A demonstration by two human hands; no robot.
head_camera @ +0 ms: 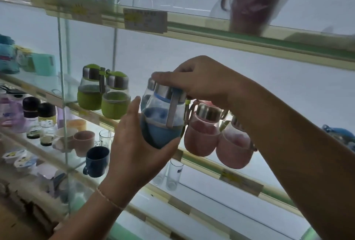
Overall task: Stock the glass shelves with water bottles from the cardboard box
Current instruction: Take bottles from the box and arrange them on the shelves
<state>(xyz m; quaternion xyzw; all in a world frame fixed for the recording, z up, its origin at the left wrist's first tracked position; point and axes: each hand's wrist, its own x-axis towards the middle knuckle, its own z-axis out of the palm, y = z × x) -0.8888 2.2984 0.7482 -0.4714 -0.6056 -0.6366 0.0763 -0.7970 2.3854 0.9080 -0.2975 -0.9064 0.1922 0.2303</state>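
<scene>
Shelves [240, 36]: lit glass tiers; green bottles [103, 93] left, pink bottles [217, 136] right.
Blue bottle [163, 124]: mid-air before the middle tier, between both hands.
Left hand [134, 143]: cupped under its base.
Right hand [201, 80]: fingers curled on the cap.

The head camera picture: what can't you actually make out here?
- Cardboard box: nowhere in the head view, outside the frame.
- Price label text: blurred.
- Second blue bottle: mostly hidden behind the held blue bottle.
- Whether the right hand is turning the lid: cannot tell.
- Blue item: cut off by the right forearm and frame edge.
</scene>
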